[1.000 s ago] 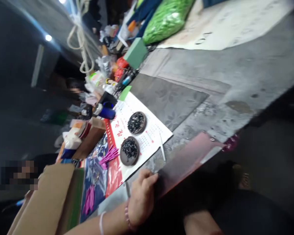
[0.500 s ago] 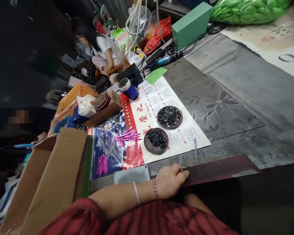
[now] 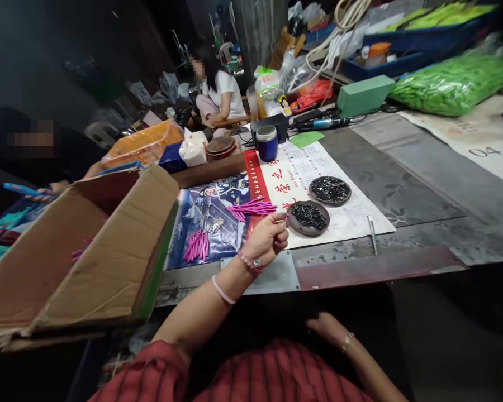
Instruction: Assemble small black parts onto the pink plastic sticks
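My left hand (image 3: 266,237) is closed in a pinch above the table's front edge, beside the nearer round dish (image 3: 295,228). A small purple piece (image 3: 286,218) shows at its fingertips; its full shape is hidden. Small black pieces (image 3: 308,215) lie in that dish, and similar dark pieces fill the second round dish (image 3: 330,190) behind it. A bundle of pink sticks (image 3: 254,207) lies just beyond my left hand, and another pink bundle (image 3: 197,245) is farther left. My right hand (image 3: 327,328) hangs below the table edge in shadow, its fingers unclear.
An open cardboard box (image 3: 96,251) stands at the left. A silver pen-like tool (image 3: 372,234) lies near the front edge. Behind are a blue jar (image 3: 267,144), a green box (image 3: 364,99) and a bag of green pieces (image 3: 456,84). Two other people sit at the back and left.
My left hand has risen from the table's front edge and reached forward beside the nearer dish, a purple piece now at its fingertips. My right hand has come into view. The camera view has shifted.
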Tool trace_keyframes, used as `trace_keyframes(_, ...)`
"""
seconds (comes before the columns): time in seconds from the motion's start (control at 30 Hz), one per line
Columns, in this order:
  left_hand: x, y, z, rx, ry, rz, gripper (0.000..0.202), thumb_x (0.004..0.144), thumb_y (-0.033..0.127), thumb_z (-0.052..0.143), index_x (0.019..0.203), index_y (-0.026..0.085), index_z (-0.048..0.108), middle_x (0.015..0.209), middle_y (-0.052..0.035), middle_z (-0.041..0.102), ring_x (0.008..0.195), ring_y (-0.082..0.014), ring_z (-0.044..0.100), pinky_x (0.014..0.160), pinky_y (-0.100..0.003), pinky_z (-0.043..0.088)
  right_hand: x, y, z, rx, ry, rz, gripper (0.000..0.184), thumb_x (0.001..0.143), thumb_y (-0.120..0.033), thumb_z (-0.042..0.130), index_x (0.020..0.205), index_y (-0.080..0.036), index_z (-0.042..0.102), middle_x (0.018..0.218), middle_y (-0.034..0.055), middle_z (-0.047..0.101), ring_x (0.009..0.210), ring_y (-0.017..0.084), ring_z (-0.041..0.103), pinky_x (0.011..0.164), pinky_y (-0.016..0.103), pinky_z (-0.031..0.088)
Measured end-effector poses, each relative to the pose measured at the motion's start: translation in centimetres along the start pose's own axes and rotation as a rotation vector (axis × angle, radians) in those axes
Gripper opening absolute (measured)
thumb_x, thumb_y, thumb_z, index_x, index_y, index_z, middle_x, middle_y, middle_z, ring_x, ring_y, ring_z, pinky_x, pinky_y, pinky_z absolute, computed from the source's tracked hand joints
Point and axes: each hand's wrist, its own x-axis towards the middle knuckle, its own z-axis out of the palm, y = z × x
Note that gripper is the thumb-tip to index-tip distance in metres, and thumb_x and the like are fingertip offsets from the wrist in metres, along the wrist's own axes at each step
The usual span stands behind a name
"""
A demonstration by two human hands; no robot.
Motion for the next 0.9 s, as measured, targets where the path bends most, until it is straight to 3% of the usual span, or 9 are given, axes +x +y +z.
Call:
trace_keyframes(0.1,-2.9,2.0,-2.6,-0.151,0.019,-0.003,0.020,0.081,0.008,0.070,0.087,0.016,0.053,0.068,0.0081,0.045,0.043,-0.0019,0.030,0.039,-0.013,0.020,-1.3,-0.4,2.2,-0.038,-0.168,-0.033,0.024,0.094,-0.037,0.067,0.089,-0.014,0.066,0.081,-0.0008,0.066,0.068,0.013,0.063,0.062,0.027,0.054)
trace_keyframes(0.2,-5.5,2.7,-4.7,-0.263,0.050,0.008,0.012,0.090,0.006,0.062,0.087,0.015,0.054,0.069,0.0077,0.047,0.043,-0.0020,0.031,0.037,-0.012,0.023,-1.9,-2.4,3.1,-0.065,-0.241,-0.097,0.026,0.085,-0.033,0.067,0.067,-0.018,0.058,0.062,-0.0039,0.057,0.059,0.013,0.054,0.056,0.026,0.045)
trace_keyframes(0.33,-8.2,2.4,-6.7,-0.359,0.108,0.021,0.008,0.094,0.008,0.060,0.091,0.014,0.057,0.072,0.0069,0.050,0.044,-0.0020,0.034,0.035,-0.012,0.026,-2.1,-6.9,3.9,-0.070,-0.259,-0.179,0.021,0.085,-0.036,0.060,0.070,-0.020,0.057,0.066,-0.0015,0.059,0.063,0.016,0.054,0.058,0.028,0.044)
trace_keyframes(0.53,-11.1,1.5,-8.4,-0.443,0.178,0.077,0.012,0.089,0.002,0.061,0.092,0.013,0.057,0.072,0.0064,0.051,0.044,-0.0021,0.035,0.036,-0.011,0.026,-1.7,-12.4,3.9,0.014,-0.200,-0.255,0.032,0.088,-0.054,0.060,0.084,-0.022,0.063,0.077,0.0015,0.065,0.066,0.019,0.062,0.064,0.031,0.053)
trace_keyframes(0.73,-13.1,-0.3,-9.3,-0.465,0.243,0.149,0.036,0.067,0.005,0.079,0.093,0.016,0.057,0.072,0.0054,0.054,0.045,-0.0017,0.039,0.040,-0.012,0.025,0.2,-15.3,2.9,0.052,-0.147,-0.345,0.038,0.083,-0.060,0.068,0.084,-0.022,0.067,0.073,0.0032,0.069,0.061,0.020,0.068,0.059,0.030,0.058)
trace_keyframes(0.9,-14.3,-2.9,-10.2,-0.456,0.292,0.174,0.047,0.056,0.016,0.089,0.092,0.015,0.059,0.072,0.0038,0.058,0.045,-0.0026,0.043,0.039,-0.013,0.026,2.2,-16.8,4.2,0.008,-0.185,-0.471,0.035,0.087,-0.054,0.067,0.081,-0.020,0.066,0.068,0.0031,0.070,0.059,0.019,0.068,0.058,0.028,0.056)
